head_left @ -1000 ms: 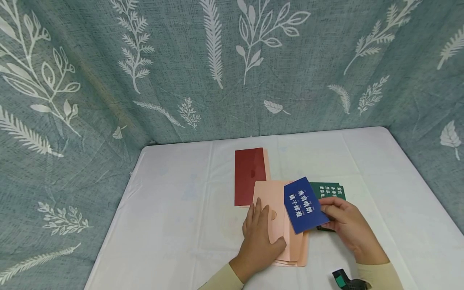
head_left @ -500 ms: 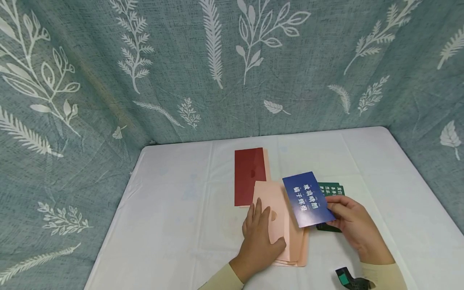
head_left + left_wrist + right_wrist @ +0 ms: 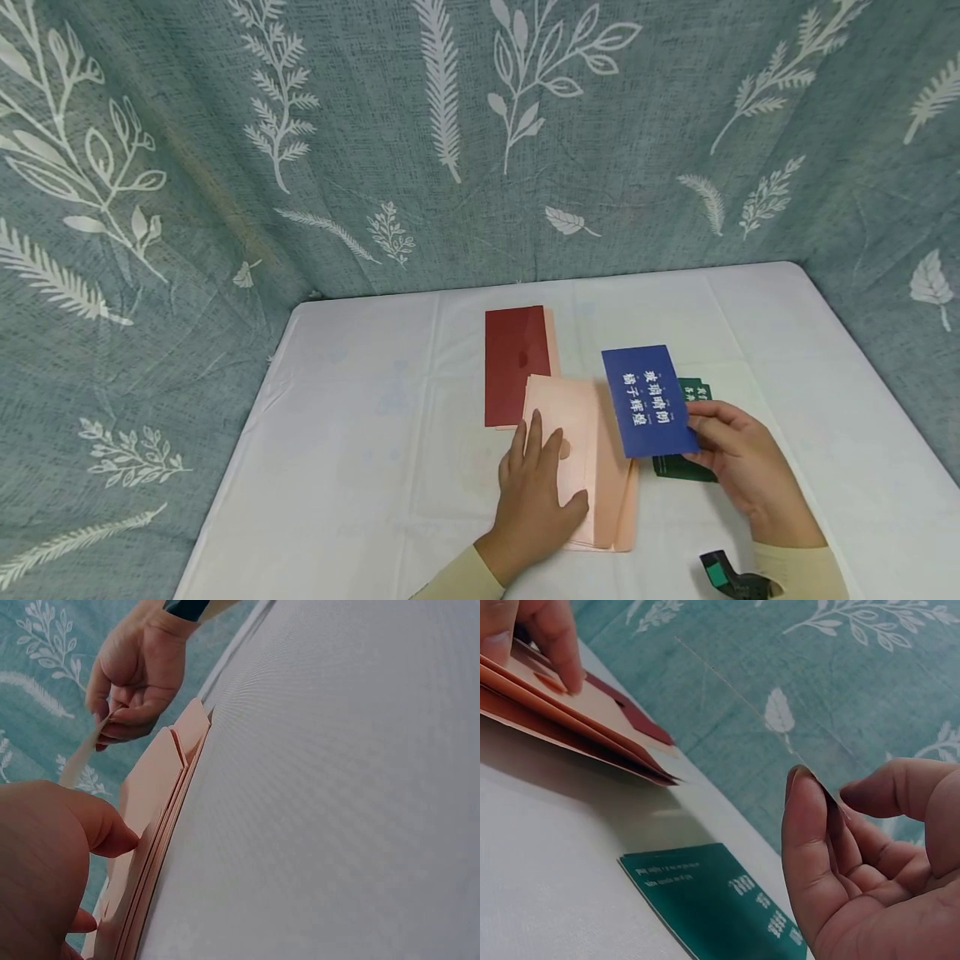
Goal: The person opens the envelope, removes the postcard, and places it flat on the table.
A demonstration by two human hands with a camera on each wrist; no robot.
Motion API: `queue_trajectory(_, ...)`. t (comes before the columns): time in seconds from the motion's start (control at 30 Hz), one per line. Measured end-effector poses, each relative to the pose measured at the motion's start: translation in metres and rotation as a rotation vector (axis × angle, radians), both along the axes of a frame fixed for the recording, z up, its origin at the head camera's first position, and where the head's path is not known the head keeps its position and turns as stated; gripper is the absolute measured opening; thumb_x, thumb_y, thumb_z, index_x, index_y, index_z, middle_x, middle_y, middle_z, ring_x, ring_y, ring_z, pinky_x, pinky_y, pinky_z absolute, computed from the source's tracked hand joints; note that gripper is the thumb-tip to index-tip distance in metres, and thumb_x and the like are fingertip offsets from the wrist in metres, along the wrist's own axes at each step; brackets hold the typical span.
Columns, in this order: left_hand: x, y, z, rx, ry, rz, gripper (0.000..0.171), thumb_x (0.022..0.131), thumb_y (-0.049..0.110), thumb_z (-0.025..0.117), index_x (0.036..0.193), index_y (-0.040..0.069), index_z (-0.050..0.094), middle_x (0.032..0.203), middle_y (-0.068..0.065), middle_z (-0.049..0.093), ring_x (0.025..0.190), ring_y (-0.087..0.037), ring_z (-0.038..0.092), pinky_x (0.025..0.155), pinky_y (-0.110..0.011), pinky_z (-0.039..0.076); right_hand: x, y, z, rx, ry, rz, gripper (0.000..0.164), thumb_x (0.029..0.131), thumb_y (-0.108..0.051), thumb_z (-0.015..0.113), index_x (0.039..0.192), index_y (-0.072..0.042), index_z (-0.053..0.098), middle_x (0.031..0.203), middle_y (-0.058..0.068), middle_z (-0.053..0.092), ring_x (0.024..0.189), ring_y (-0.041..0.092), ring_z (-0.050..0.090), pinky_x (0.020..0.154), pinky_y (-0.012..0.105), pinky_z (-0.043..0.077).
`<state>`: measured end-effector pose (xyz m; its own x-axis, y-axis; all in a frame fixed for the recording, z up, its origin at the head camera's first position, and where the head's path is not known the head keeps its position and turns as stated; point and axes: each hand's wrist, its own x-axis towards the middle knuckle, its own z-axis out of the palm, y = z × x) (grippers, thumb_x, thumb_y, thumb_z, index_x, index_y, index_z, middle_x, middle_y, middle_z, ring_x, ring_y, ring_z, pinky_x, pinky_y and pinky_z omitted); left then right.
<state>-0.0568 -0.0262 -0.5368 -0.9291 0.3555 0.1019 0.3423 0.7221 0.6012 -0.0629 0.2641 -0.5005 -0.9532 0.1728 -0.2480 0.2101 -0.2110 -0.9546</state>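
A blue card (image 3: 649, 402) with white characters is pinched at its right edge between the thumb and fingers of my right hand (image 3: 742, 458). It hovers above the right side of a stack of pink envelopes (image 3: 611, 467). My left hand (image 3: 534, 500) rests on that stack with its fingers spread, near a round notch in the top envelope. Partly hidden under the card and right hand lies a small pile of dark green cards (image 3: 678, 468); the right wrist view shows the green cards (image 3: 697, 900) lying flat. There the blue card appears nearly edge-on.
Behind the stack, a dark red card (image 3: 517, 362) lies on another pink envelope (image 3: 553, 342). A black strap with a green patch (image 3: 717, 573) is at the right wrist. The white table (image 3: 360, 433) meets a patterned teal curtain (image 3: 360, 150) at the back and sides.
My right hand has drawn the blue card rightward and slightly away from me, turning it more upright. More of the top envelope shows. My left hand has stayed nearly in place.
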Motion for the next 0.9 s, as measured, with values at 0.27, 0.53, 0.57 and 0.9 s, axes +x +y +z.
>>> queue_trajectory(0.27,-0.001,0.000,0.001,-0.055,-0.025,-0.004,0.075,0.096,0.033,0.078,0.162,0.008,0.051,0.179,-0.017,0.020,0.162,-0.041,0.018,0.117,-0.066,0.030,0.000,0.008,0.002,-0.034,0.011,-0.063,0.020,0.110,-0.002,0.062,0.107,-0.011,0.080,0.099,0.002,0.077,0.083,0.017,0.071,0.070,0.030,0.062)
queue_trajectory(0.53,0.000,-0.001,0.000,-0.043,-0.001,-0.016,0.075,0.098,0.034,0.079,0.163,0.008,0.051,0.178,-0.018,0.019,0.162,-0.041,0.017,0.117,-0.066,0.030,0.003,0.017,0.001,-0.072,0.030,-0.101,0.019,0.109,-0.002,0.063,0.108,-0.010,0.080,0.101,0.002,0.078,0.084,0.017,0.071,0.072,0.028,0.061)
queue_trajectory(0.57,0.000,-0.002,-0.001,-0.037,0.005,-0.016,0.075,0.098,0.034,0.079,0.162,0.008,0.051,0.178,-0.019,0.020,0.162,-0.042,0.017,0.116,-0.067,0.031,0.003,0.018,0.001,-0.072,0.030,-0.104,0.018,0.110,-0.003,0.063,0.108,-0.010,0.080,0.101,0.001,0.078,0.084,0.017,0.071,0.072,0.028,0.061)
queue_trajectory(0.9,0.000,-0.002,-0.001,-0.051,0.009,-0.015,0.076,0.098,0.036,0.080,0.163,0.010,0.052,0.178,-0.018,0.020,0.162,-0.041,0.018,0.117,-0.066,0.031,0.004,0.027,0.002,-0.042,0.001,-0.149,0.017,0.110,-0.006,0.064,0.112,-0.011,0.079,0.104,-0.001,0.078,0.086,0.017,0.071,0.073,0.028,0.062)
